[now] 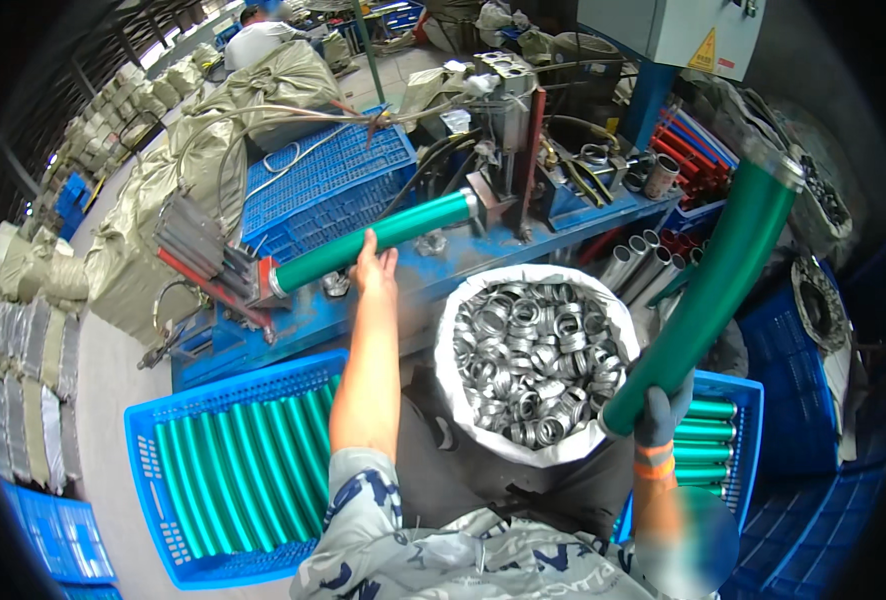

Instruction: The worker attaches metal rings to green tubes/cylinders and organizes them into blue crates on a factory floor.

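Observation:
A green tube (383, 238) with metal ends lies tilted in a pressing machine, between a left clamp (261, 278) and a right end block (485, 200). My bare left hand (373, 268) is at the near side of that tube, fingers stretched and apart, not wrapped round it. My right hand (660, 415), in a grey glove with an orange cuff, is closed round the lower part of a second green tube (718, 300). This one slants up to the right, with a metal ring on its upper end. A white sack (447, 350) full of metal rings (533, 350) stands between my arms.
Blue crates (143, 420) with green tubes (238, 475) stand at left and right of my lap. The blue workbench (423, 270) carries hoses and fittings. Behind it are a stacked blue crate (333, 180) and full sacks (128, 250). A control box (663, 35) hangs above; another person (258, 40) sits far off.

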`<state>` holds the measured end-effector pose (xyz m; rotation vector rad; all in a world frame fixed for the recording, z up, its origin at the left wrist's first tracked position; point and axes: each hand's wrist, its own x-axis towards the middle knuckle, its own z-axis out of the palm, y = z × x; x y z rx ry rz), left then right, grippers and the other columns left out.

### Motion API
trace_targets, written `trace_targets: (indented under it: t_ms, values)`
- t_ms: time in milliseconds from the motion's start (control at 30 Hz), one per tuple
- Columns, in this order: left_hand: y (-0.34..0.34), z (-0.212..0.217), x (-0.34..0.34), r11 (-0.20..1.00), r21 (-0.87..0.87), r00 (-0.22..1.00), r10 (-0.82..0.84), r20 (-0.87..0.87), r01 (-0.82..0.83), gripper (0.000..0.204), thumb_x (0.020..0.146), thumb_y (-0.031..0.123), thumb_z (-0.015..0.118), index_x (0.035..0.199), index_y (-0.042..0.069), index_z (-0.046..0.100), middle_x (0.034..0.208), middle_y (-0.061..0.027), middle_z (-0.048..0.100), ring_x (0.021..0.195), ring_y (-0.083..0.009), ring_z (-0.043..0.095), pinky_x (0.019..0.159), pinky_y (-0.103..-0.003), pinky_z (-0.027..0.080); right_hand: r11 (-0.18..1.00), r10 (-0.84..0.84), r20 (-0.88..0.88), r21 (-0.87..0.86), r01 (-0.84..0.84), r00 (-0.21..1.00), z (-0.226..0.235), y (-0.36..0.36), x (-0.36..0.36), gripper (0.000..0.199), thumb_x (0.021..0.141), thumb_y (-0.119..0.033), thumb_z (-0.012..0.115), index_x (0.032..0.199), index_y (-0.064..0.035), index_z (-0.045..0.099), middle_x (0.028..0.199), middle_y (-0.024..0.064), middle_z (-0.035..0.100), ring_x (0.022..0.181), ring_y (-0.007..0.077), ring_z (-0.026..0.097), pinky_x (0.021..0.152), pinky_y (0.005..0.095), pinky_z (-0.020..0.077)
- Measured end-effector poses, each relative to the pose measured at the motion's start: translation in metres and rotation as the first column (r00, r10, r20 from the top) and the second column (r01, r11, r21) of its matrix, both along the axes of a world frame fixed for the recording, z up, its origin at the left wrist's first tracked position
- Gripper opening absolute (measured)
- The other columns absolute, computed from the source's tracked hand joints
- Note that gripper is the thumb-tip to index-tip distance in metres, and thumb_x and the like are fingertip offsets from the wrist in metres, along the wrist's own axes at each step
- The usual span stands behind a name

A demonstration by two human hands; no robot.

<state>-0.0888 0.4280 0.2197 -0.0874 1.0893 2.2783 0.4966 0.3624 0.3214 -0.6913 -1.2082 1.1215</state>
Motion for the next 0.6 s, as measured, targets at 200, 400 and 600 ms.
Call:
trace_targets:
  t_ms: [200,400,600]
  values:
    - [0.041,-0.033,-0.003,0.971,-0.232,0.995,-0.030,0.093,0.051,0.083,0.100,0.035,0.097,0.160,-0.003,0.056,0.150,-0.0250,0.072,0.134,-0.0464,0.075,0.113,-0.062,0.062,0.987,0.015,0.025,-0.160,-0.011,1.000,-0.004,-0.031,0.038,0.079,0.090,-0.038,0.090,0.151,0.0030,0.060,0.125,0.0164,0.074,0.099,0.0277,0.077,0.086,0.0408,0.0658]
    - [0.018,-0.021,-0.023,0.942,-0.320,0.995,-0.088,0.051,0.099,0.077,0.100,0.044,0.094,0.154,-0.003,0.065,0.149,-0.0273,0.075,0.132,-0.0445,0.079,0.109,-0.058,0.063,0.959,0.068,-0.059,-0.272,-0.081,0.996,-0.009,-0.038,0.019,0.076,0.089,-0.036,0.086,0.150,0.0033,0.062,0.124,0.0165,0.075,0.096,0.0258,0.078,0.082,0.0374,0.0662]
    - [-0.030,-0.025,0.047,0.960,-0.228,0.980,-0.184,-0.068,0.165,0.071,0.114,0.046,0.079,0.164,0.002,0.055,0.158,-0.0299,0.069,0.139,-0.0410,0.075,0.112,-0.054,0.063,0.960,0.023,-0.040,-0.277,-0.033,0.999,-0.036,-0.056,0.040,0.082,0.088,-0.034,0.085,0.156,0.0046,0.059,0.130,0.0186,0.076,0.098,0.0275,0.079,0.087,0.0392,0.0682]
